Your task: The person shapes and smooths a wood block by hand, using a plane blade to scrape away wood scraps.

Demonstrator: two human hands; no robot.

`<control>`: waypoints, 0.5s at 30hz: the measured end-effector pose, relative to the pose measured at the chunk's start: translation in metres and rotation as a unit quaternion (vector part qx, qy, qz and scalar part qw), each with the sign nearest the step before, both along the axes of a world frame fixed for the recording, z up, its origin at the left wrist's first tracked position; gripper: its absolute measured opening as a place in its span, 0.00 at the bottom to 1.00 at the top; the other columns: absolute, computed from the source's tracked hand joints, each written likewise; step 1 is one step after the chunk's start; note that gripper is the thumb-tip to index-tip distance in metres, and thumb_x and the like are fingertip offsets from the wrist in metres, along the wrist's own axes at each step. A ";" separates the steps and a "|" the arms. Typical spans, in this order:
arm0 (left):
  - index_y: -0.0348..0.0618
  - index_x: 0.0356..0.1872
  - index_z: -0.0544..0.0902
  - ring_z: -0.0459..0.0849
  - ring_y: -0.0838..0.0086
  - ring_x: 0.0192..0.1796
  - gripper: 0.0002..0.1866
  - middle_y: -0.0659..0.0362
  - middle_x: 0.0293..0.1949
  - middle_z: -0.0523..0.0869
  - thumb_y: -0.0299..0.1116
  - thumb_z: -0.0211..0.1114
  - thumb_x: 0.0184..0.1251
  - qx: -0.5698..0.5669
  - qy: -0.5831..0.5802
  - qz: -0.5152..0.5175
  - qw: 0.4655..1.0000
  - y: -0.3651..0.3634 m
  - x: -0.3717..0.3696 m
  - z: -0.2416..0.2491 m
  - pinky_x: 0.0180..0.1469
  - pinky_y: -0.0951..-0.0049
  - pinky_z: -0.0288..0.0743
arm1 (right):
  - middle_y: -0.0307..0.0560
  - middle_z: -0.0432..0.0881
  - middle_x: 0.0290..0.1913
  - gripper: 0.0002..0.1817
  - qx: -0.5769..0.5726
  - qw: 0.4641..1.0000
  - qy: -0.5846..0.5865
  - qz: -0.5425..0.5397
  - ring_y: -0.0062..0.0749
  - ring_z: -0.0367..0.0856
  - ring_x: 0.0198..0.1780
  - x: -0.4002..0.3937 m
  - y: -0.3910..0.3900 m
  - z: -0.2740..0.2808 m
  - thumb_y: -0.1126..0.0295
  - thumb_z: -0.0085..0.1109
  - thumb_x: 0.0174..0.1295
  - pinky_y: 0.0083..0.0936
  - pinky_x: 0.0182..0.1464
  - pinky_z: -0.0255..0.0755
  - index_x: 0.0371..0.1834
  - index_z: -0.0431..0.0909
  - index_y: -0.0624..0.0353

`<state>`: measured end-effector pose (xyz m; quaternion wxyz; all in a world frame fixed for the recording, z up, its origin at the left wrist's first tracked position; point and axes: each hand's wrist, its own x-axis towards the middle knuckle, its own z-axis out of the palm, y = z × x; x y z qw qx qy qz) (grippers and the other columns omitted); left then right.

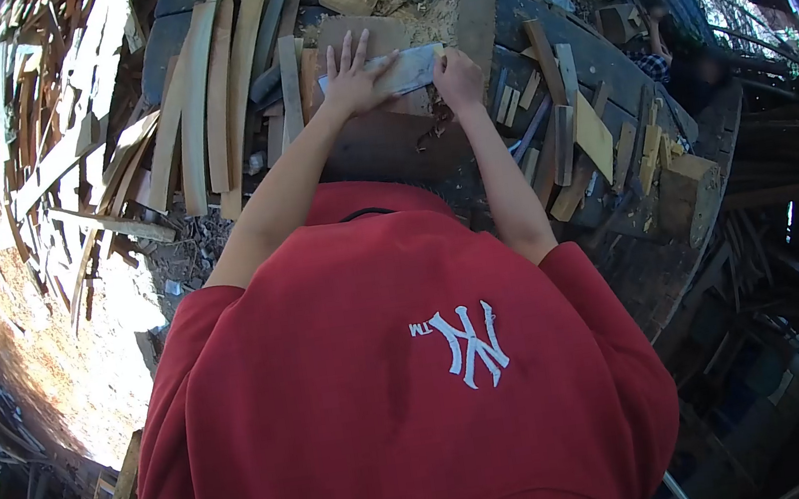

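My left hand point(357, 78) lies with its fingers spread over the left part of a pale, whitish flat piece point(411, 70). At that piece's right end is my right hand point(458, 78), its fingers curled closed; what they grip, if anything, is hidden. Under the pale piece is a brown wooden board point(356, 33) on the workbench. Wood shavings point(424, 16) are heaped just beyond both hands, beside a wider board point(474, 12) at the right.
Long wooden strips point(224, 101) lean at the left of the bench. Wood offcuts point(592, 135) and a thick block point(688, 196) lie at the right. Another person's plaid sleeve point(655, 66) shows at the upper right. Scrap wood point(53, 144) covers the ground far left.
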<state>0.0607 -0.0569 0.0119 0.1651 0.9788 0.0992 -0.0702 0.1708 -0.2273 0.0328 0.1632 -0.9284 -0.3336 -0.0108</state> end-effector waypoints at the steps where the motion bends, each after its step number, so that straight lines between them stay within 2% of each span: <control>1: 0.89 0.72 0.56 0.28 0.53 0.80 0.42 0.55 0.80 0.35 0.72 0.58 0.54 0.000 0.005 0.001 1.000 0.001 -0.001 0.002 0.75 0.43 0.21 | 0.55 0.83 0.33 0.11 0.002 1.000 -0.002 -0.025 0.51 0.84 0.34 0.003 -0.001 -0.002 0.63 0.55 0.63 0.42 0.37 0.78 0.37 0.79 0.60; 2: 0.89 0.72 0.56 0.27 0.53 0.80 0.42 0.55 0.80 0.35 0.72 0.59 0.54 0.000 0.008 0.002 1.000 0.003 -0.001 0.003 0.75 0.43 0.21 | 0.55 0.83 0.33 0.11 0.005 0.999 -0.004 -0.053 0.51 0.84 0.34 0.004 0.000 -0.005 0.63 0.55 0.62 0.41 0.37 0.79 0.37 0.79 0.60; 6: 0.88 0.72 0.57 0.27 0.54 0.80 0.42 0.56 0.80 0.35 0.71 0.60 0.53 -0.021 -0.001 0.007 1.000 0.000 -0.001 0.003 0.75 0.43 0.21 | 0.55 0.82 0.33 0.11 0.027 0.998 0.016 0.060 0.52 0.84 0.34 -0.040 0.010 -0.001 0.62 0.55 0.63 0.42 0.37 0.79 0.38 0.78 0.59; 10: 0.87 0.72 0.57 0.30 0.53 0.80 0.42 0.54 0.79 0.38 0.71 0.60 0.54 0.005 -0.009 -0.001 1.000 0.001 -0.003 0.001 0.75 0.41 0.24 | 0.55 0.82 0.33 0.11 0.026 1.000 -0.001 -0.008 0.52 0.84 0.33 -0.013 0.004 -0.002 0.62 0.56 0.62 0.42 0.37 0.79 0.39 0.78 0.59; 12: 0.88 0.72 0.57 0.28 0.54 0.80 0.42 0.55 0.80 0.36 0.70 0.61 0.53 -0.007 -0.005 0.005 1.000 0.001 -0.002 0.002 0.75 0.42 0.22 | 0.55 0.82 0.33 0.11 0.042 0.998 -0.013 -0.051 0.52 0.84 0.33 -0.016 0.010 -0.009 0.63 0.56 0.62 0.42 0.37 0.79 0.40 0.79 0.59; 15: 0.88 0.72 0.58 0.27 0.55 0.80 0.42 0.56 0.80 0.36 0.70 0.61 0.53 0.015 -0.032 0.013 0.999 0.001 0.000 -0.007 0.74 0.42 0.21 | 0.55 0.82 0.33 0.11 0.048 0.998 0.022 0.046 0.52 0.84 0.33 -0.061 0.024 0.000 0.63 0.55 0.62 0.43 0.36 0.78 0.40 0.79 0.60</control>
